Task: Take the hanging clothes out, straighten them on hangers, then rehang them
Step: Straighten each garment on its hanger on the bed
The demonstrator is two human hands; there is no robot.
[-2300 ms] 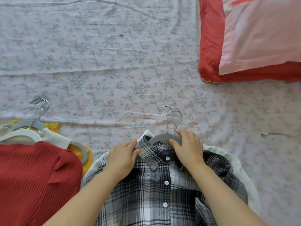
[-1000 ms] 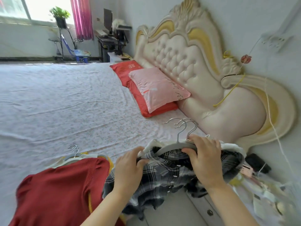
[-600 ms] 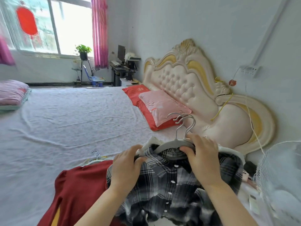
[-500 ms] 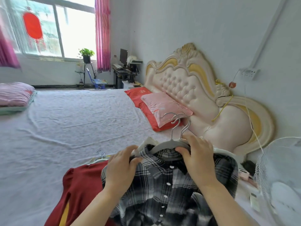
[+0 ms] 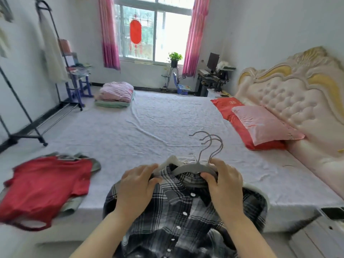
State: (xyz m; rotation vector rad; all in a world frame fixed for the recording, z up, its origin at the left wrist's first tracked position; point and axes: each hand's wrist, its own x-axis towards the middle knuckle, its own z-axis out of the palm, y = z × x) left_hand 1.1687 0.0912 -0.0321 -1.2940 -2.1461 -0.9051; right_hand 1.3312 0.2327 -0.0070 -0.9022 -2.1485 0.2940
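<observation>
A black-and-white plaid shirt (image 5: 178, 216) hangs in front of me on grey hangers (image 5: 191, 167) whose metal hooks (image 5: 210, 144) stick up over the bed. A white garment (image 5: 170, 161) peeks out behind its collar. My left hand (image 5: 136, 189) grips the left shoulder of the bundle. My right hand (image 5: 223, 187) grips the hangers' right side near the hooks. A red ribbed top (image 5: 44, 187) lies on the bed at the left, over other clothes on hangers. A black clothes rack (image 5: 46, 58) stands at the far left with a pale garment on it.
The wide bed (image 5: 158, 127) with a floral sheet fills the middle. Red and pink pillows (image 5: 260, 123) lie by the padded headboard (image 5: 297, 94) at right. Folded bedding (image 5: 115, 94) sits at the far end. A window with pink curtains, a plant and a desk stand behind.
Both hands lifted the plaid shirt and hangers off the bed. My view swung left, from the headboard to the window and the rack. The grips stayed the same.
</observation>
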